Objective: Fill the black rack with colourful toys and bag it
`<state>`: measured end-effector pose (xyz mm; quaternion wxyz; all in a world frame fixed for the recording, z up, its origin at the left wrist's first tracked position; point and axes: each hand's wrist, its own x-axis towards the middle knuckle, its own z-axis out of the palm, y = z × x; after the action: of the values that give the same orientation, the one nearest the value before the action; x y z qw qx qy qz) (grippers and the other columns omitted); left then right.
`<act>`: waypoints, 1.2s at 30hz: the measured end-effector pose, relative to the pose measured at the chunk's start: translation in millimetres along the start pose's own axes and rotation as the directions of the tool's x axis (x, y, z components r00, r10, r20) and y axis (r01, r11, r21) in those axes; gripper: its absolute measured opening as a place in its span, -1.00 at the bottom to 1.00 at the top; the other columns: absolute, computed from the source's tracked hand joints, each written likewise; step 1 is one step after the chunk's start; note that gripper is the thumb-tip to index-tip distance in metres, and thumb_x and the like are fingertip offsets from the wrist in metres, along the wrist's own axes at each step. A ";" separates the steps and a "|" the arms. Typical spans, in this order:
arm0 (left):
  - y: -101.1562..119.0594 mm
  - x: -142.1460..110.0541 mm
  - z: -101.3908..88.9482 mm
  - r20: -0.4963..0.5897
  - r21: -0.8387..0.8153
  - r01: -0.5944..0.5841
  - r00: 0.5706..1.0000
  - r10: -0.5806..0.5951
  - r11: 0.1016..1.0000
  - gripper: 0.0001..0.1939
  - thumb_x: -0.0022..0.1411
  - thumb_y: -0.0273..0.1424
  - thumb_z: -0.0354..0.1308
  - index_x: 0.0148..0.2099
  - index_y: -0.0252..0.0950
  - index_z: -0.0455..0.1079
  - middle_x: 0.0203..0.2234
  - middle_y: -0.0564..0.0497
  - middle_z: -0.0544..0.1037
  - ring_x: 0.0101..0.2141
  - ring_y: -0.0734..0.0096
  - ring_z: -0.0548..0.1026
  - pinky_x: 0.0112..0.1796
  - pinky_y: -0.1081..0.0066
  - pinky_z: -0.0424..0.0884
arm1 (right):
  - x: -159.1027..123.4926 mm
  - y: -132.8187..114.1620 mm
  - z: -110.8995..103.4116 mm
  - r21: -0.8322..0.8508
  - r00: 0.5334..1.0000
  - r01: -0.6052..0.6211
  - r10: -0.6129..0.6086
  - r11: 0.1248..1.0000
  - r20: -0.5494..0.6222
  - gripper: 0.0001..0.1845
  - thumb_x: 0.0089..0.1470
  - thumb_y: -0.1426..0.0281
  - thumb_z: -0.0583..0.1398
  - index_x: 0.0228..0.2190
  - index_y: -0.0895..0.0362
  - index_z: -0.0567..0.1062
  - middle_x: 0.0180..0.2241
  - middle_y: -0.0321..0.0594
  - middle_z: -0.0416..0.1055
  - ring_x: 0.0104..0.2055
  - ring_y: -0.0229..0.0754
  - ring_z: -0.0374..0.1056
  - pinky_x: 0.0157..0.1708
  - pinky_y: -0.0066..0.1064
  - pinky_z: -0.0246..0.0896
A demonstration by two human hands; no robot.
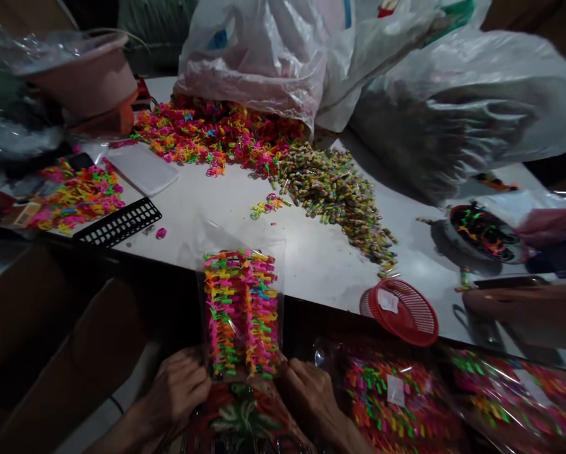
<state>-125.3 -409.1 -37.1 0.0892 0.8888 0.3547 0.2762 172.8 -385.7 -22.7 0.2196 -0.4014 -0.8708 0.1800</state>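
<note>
A clear plastic bag holds bright pink, green, yellow and orange small plastic pieces set in two upright columns. Its far end reaches over the front edge of the table. My left hand is closed at the bag's near left corner, fingers curled. At the near right corner, my right hand pinches the plastic. Beneath the bag, patterned cloth shows between my wrists. Which fingertips press on the plastic is partly hidden.
On the white table lie a pile of bright plastic pieces, a pile of small striped pieces, a black slotted rack and a red basket. Filled bags lie to the right. Large sacks stand behind.
</note>
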 end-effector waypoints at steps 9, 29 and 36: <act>-3.9 49.4 -29.2 -0.154 -0.237 0.038 0.985 -0.076 0.971 -0.76 0.24 -0.58 -0.14 -0.39 -0.26 0.29 -0.66 0.08 0.41 -0.61 0.54 0.38 -0.54 0.50 0.26 | 19.3 -12.9 -18.5 0.035 0.990 -0.084 0.088 0.996 -0.115 -0.76 0.22 0.47 -0.04 -0.43 0.06 0.34 -0.58 -0.33 0.32 -0.60 -0.31 0.24 -0.59 -0.47 0.06; -131.4 295.5 -218.5 -0.650 -0.186 0.415 0.628 -0.428 0.891 -0.47 0.18 -0.36 -0.16 -0.17 -0.82 0.40 -0.44 -0.05 0.55 -0.29 0.35 0.53 -0.42 0.44 0.24 | 364.4 43.8 -200.4 -0.233 0.850 -0.043 -0.087 0.971 -0.520 -0.60 0.26 0.24 -0.03 -0.46 0.23 0.39 -0.47 -0.26 0.34 -0.34 -0.28 0.29 -0.28 -0.35 0.16; -122.6 255.2 -169.1 -0.726 0.080 0.406 0.650 -0.227 0.910 -0.81 0.21 -0.43 0.06 -0.32 -0.42 0.47 -0.50 0.13 0.55 -0.49 0.58 0.46 -0.40 0.48 0.38 | 332.3 62.6 -156.4 -0.217 0.817 -0.122 -0.026 0.969 -0.576 -0.70 0.23 0.27 0.03 -0.44 0.17 0.37 -0.46 -0.27 0.34 -0.39 -0.27 0.26 -0.35 -0.44 0.08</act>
<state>-138.3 -152.2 169.2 -0.1110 0.6436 0.5421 0.5287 100.9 -67.4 156.9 0.4164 -0.4825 -0.7688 -0.0522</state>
